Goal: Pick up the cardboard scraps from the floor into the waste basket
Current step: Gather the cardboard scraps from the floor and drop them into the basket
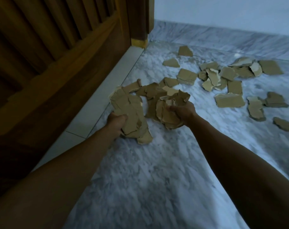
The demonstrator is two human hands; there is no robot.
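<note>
1. Left hand (116,121) closed around a stack of torn cardboard scraps (129,111); fingers wrapped tight from the left side, bundle upright and fanned out above the fist, lower pieces drooping toward the floor.
2. Right hand (181,111) likewise clenched on a second, more crumpled bundle (167,106); fingers curled over its near edge, nothing loose between them as far as can be told.
3. Both bundles held side by side, nearly touching, just above the marble floor (148,179), close to the pale threshold strip (107,90) along the wooden door (58,55) on the left.
4. Several flat pieces lying directly behind the hands (150,90), partly hidden by the bundles; held or on the floor, cannot tell.
5. Loose scraps left on the floor: a dense cluster far right (223,75), a large corrugated piece (229,100) nearer, two singles far centre (185,51), more at the right edge (284,124).
6. Waste basket not in view; location cannot be told.
7. Progress judged partial: two handfuls gathered, none visibly deposited, well over a dozen pieces outstanding.
8. Next step presumed: carry both handfuls to the basket, then return for the far-right cluster. Risk: drooping lower pieces of the left bundle slipping out in transit.
</note>
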